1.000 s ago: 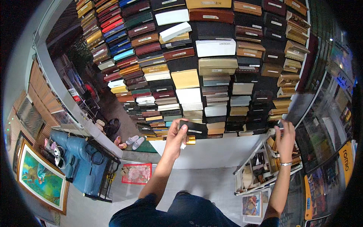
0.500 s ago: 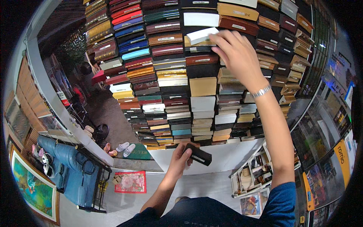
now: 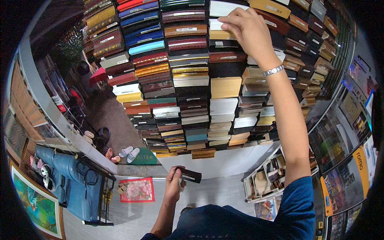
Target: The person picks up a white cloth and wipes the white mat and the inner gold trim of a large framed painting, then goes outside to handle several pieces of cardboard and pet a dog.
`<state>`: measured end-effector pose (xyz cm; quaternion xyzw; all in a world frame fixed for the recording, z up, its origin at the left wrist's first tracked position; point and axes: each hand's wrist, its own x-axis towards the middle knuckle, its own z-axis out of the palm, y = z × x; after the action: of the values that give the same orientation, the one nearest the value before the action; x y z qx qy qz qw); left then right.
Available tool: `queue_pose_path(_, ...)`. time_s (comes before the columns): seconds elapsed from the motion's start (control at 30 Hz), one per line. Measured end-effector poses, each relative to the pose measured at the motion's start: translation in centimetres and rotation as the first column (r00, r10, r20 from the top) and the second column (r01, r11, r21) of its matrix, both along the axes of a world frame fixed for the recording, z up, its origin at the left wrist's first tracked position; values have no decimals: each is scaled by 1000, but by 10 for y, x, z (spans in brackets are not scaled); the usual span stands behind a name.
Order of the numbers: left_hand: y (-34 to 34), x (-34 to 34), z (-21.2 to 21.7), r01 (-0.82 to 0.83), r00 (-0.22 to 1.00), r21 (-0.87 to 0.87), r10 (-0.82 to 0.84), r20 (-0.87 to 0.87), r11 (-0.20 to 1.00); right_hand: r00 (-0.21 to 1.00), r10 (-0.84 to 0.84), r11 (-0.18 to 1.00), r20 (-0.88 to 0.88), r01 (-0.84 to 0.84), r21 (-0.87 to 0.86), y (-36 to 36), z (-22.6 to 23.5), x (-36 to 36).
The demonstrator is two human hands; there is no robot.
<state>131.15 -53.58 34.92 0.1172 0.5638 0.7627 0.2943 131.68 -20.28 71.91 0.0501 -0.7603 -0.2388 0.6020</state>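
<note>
My left hand (image 3: 173, 185) is closed around one end of a black frame moulding sample (image 3: 192, 175), which has a small pale label and is held low in front of the display board. My right hand (image 3: 249, 32) reaches up to the board, its thumb and fingers gripping the right end of a white moulding sample (image 3: 216, 25). That piece sits level in its column, right above a gold-tan sample (image 3: 222, 35) and below a broader white sample (image 3: 226, 9). My right fingers partly cover it. A dark red-brown sample (image 3: 228, 57) lies lower in the same column.
The board carries columns of labelled mouldings, including a light blue one (image 3: 146, 47). A white crate (image 3: 251, 191) of moulding pieces stands on the floor at right. To the left are a blue sofa (image 3: 82, 200), a red floral mat (image 3: 137, 190) and a framed painting (image 3: 36, 204).
The white sample has gone from tilted to level against the board, with my right hand still on it. My left hand has moved lower and left with the black sample. The view has shifted slightly.
</note>
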Motion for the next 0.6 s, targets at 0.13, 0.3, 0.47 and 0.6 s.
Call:
queue_pose_path(0.13, -13, -10, -7, -48, 997, 8, 48, -57, 999, 994, 108, 969, -1, -105, -225, -37, -1, 7)
queue_pose_path(0.3, 8, -15, 21, -62, 994, 48, 66, -92, 997, 992, 125, 952, -32, -129, -278, -23, -2, 7)
queue_pose_path(0.47, 29, -23, 55, 69, 959, 162, -21, -282, 984, 958, 209, 975, -197, -219, -33, -9, -20, 27)
queue_pose_path(0.6, 27, -12, 68, 21, 974, 194, 24, -225, 981, 888, 269, 632, -373, -455, -627, -85, -145, 71)
